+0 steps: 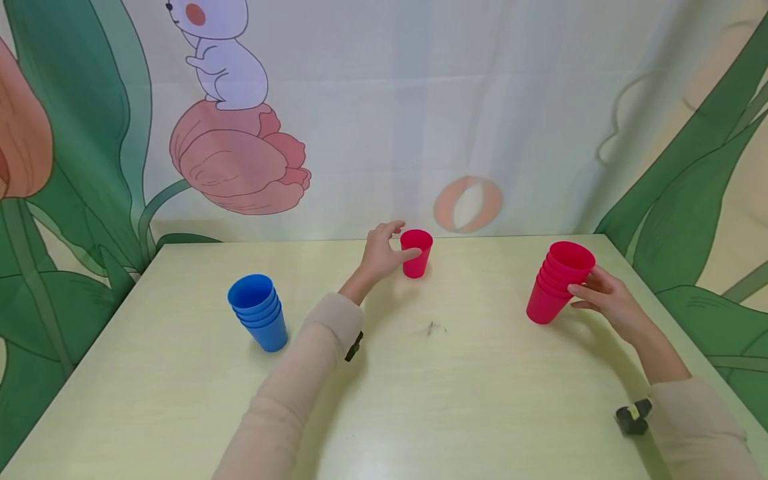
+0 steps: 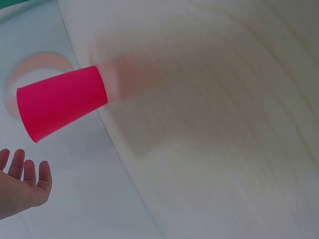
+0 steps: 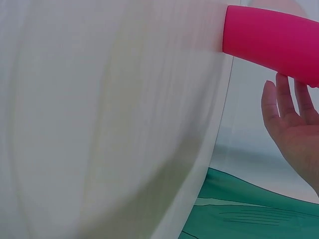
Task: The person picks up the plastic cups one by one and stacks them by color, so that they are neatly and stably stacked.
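Note:
A single red plastic cup stands upright near the table's far edge. My left hand is beside it, thumb in front, fingers spread; the left wrist view shows a gap between the fingers and the cup. At the right stands a stack of several nested red cups. My right hand is at its right side, thumb at the front. Seen from the right wrist, the fairly straight fingers have their tips at the stack's side, and the thumb is hidden.
A stack of blue cups stands on the table left of my left forearm. Behind the table's far edge hangs a printed curtain. Small dark marks show on the tabletop.

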The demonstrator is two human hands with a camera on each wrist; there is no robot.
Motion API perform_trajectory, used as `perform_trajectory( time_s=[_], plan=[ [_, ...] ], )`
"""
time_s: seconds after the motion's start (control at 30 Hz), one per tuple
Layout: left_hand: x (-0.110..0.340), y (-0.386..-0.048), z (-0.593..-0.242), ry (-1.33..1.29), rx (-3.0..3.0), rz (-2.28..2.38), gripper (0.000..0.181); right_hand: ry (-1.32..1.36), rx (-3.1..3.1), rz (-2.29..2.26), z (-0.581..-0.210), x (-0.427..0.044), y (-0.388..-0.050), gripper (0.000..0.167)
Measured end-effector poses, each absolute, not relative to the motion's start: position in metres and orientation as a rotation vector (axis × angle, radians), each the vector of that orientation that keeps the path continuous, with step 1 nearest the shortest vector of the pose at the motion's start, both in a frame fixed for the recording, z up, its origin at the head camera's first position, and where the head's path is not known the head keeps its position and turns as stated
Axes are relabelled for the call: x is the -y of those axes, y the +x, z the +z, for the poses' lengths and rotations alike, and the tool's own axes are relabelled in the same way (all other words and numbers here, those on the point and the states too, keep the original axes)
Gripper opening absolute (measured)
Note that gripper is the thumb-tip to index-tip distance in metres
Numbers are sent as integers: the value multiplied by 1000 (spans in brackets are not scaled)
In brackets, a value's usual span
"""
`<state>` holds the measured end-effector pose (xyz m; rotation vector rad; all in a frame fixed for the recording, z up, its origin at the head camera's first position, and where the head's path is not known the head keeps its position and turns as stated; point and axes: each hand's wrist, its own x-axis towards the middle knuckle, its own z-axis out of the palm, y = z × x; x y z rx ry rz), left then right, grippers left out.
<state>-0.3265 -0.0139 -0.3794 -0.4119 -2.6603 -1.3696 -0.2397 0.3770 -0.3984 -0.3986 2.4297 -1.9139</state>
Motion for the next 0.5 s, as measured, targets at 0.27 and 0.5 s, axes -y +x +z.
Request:
perform_trajectory(
  time_s=[0.27,0.5],
  plan=[
    [13,-335,-381,-352,2722,-1390,63,-383,-2444,-1895,-395,-376,-239,35],
    [6,-342,-385,-278,2805,-1372,68,-368,-2464,-1877,-394,-374,-238,36]
  ],
)
